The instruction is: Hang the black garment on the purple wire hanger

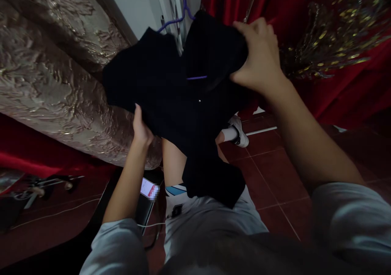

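Observation:
A black garment (165,84) hangs in front of me on a purple hanger (172,22), part of which also shows through an opening in the cloth. My right hand (259,55) grips the garment's upper right part, thumb below and fingers above. At the lower left edge, my left hand (142,128) has its thumb on the front of the cloth, and its fingers are hidden behind. Dark fabric drapes down over my lap, so its full shape is hard to make out.
Patterned beige cloth (61,79) fills the left side. Red fabric (345,92) with gold sequins (320,35) hangs at the right. A lit phone (149,187) lies on a dark surface by my left forearm, near a white cable (67,208). Reddish tiles (275,173) cover the floor.

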A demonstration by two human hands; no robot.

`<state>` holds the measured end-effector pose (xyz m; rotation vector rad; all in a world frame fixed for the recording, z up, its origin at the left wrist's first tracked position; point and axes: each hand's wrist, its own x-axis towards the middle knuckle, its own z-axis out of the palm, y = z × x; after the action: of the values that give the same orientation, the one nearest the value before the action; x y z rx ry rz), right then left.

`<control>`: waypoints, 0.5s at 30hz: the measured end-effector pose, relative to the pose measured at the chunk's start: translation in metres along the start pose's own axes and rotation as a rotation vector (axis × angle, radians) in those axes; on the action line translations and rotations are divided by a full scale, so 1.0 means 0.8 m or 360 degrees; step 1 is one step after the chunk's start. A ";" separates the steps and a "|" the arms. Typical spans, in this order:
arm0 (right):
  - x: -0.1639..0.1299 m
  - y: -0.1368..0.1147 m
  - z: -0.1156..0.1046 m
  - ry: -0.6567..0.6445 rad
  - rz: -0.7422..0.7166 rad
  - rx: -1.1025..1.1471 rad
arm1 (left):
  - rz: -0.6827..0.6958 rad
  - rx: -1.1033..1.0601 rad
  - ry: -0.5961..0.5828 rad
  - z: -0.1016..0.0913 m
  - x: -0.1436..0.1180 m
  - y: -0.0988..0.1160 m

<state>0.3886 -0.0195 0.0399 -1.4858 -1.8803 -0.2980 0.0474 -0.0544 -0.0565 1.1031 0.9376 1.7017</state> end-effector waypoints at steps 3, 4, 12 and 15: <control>-0.010 -0.015 -0.013 -0.0039 -0.0110 -0.0029 | 0.0076 0.0050 0.0129 -0.007 0.005 -0.017; -0.017 -0.016 -0.017 0.0002 -0.0172 -0.0025 | 0.0075 0.0074 0.0177 -0.010 0.004 -0.022; -0.071 0.011 -0.021 -0.0085 -0.0401 0.0218 | -0.0039 -0.0018 0.0346 -0.006 -0.042 -0.042; -0.084 0.003 -0.012 -0.0063 -0.0444 0.0344 | 0.0035 -0.0178 0.0330 0.004 -0.069 -0.044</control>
<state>0.4006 -0.0749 0.0027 -1.0955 -2.0813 -0.1872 0.0719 -0.0941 -0.1026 0.8787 0.9478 1.8892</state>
